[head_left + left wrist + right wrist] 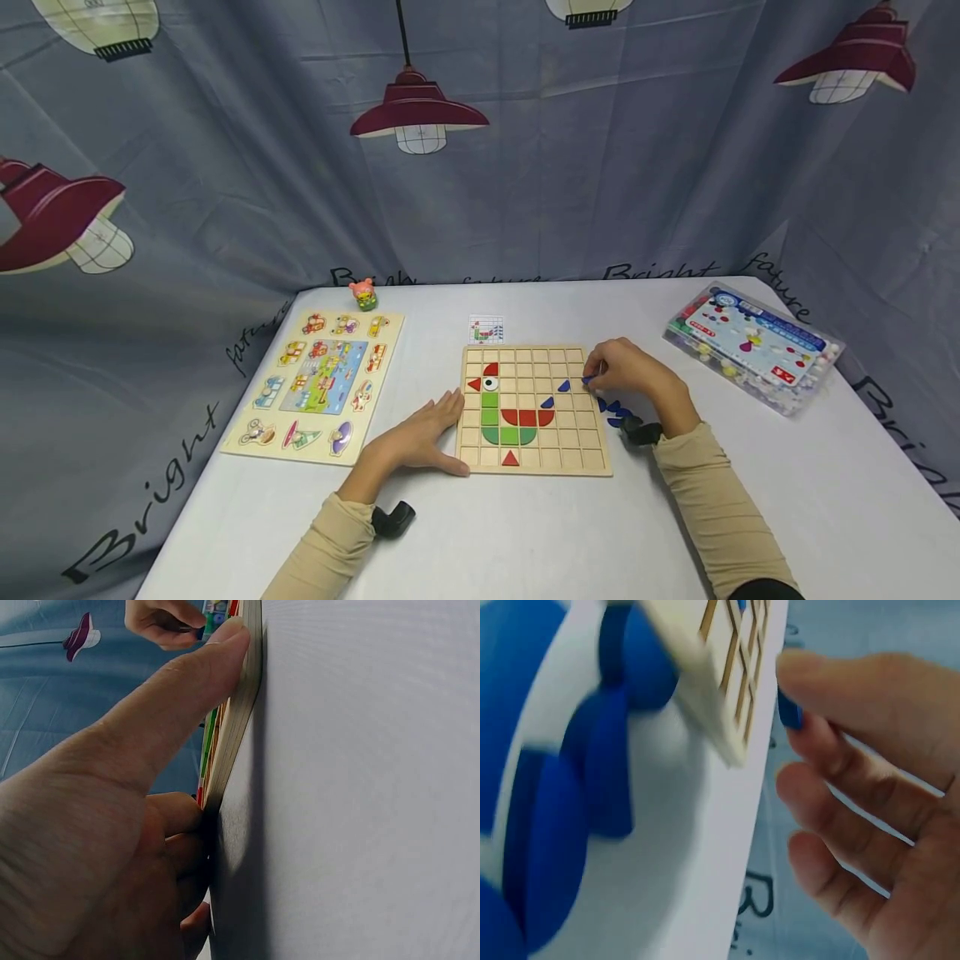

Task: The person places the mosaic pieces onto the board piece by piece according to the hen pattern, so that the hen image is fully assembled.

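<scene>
A wooden grid board (577,458) lies on the table, with red, green and blue pieces and a round eye piece set in its squares. My left hand (420,433) rests spread at its left side, the thumb (202,671) against the front edge and the other fingers along the left edge. Over the board's right edge, my right hand (628,368) pinches a small blue piece (789,711) between thumb and index finger. Two blue pieces, one of them a quarter-round piece (564,386), sit in squares nearby. Several loose blue pieces (555,847) lie right of the board, below that hand.
A small pattern card (486,330) lies behind the board. To the left is a picture puzzle board (360,333), with a small pink-and-green figurine (363,295) behind it. A clear plastic box (750,346) of colourful parts stands at the back right.
</scene>
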Action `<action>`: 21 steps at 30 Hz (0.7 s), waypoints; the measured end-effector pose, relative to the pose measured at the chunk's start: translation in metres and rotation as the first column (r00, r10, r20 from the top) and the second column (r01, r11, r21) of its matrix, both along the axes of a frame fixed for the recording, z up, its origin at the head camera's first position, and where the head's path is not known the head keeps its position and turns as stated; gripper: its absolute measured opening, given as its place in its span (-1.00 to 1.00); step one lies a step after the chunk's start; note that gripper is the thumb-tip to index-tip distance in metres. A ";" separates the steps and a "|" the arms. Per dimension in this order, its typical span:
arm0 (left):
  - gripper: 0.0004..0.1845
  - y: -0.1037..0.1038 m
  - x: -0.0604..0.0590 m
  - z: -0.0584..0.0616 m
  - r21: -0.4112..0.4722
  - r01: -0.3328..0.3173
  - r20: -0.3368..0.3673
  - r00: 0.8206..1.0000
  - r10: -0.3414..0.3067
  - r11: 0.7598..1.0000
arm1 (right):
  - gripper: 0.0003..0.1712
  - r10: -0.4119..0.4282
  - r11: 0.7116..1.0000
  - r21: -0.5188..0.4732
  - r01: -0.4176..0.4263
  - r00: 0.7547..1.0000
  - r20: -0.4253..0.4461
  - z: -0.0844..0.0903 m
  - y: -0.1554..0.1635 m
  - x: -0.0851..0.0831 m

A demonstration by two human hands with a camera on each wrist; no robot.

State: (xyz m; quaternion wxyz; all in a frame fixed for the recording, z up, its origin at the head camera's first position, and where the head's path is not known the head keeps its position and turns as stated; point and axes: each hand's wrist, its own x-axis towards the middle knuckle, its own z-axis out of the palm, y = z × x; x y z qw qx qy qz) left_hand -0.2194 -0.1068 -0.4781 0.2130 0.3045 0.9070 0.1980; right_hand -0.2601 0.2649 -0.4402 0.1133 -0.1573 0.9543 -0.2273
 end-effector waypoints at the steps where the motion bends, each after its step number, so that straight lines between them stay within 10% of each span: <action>1: 0.28 0.000 0.000 0.000 -0.001 -0.001 0.001 1.000 0.001 1.000 | -0.92 0.014 1.000 -0.007 -0.014 1.000 0.010 0.001 -0.003 0.001; 21: 0.27 0.002 0.000 0.001 -0.015 0.003 -0.005 1.000 -0.003 1.000 | -0.90 0.148 0.988 0.039 -0.150 0.988 0.050 -0.008 -0.039 0.009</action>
